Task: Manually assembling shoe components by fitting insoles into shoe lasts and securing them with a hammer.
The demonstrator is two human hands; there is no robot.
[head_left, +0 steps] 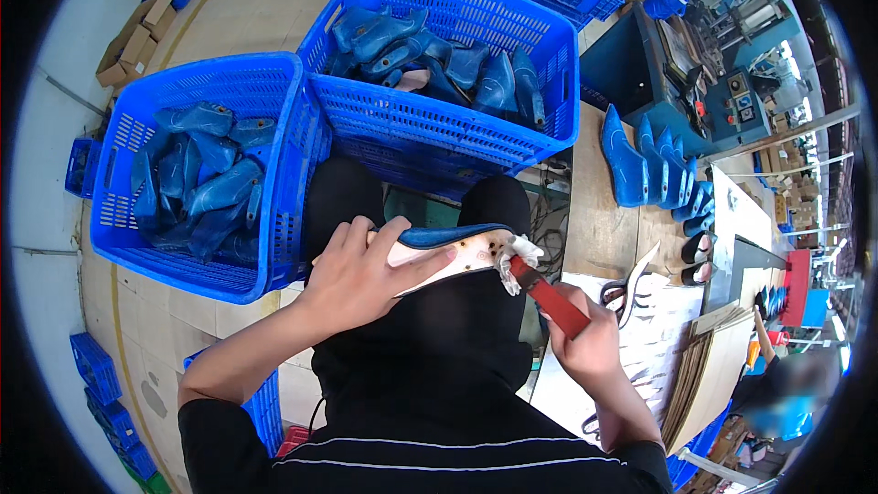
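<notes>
Workshop: blue crates (430, 119) at 10 and 12 o'clock, bench (594, 238) at 3. Blue shoe last (439, 237) dead centre, left hand (357, 274) gripping it; right hand (585, 334) clenches red tool (553, 304) (white wad (518, 258) against last). Loose left grip could make tool skid.

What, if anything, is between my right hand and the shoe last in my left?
The red tool in your right hand, and a crumpled white wad at its tip, over the right end of the shoe last. Nothing else visible stands between them.
</notes>
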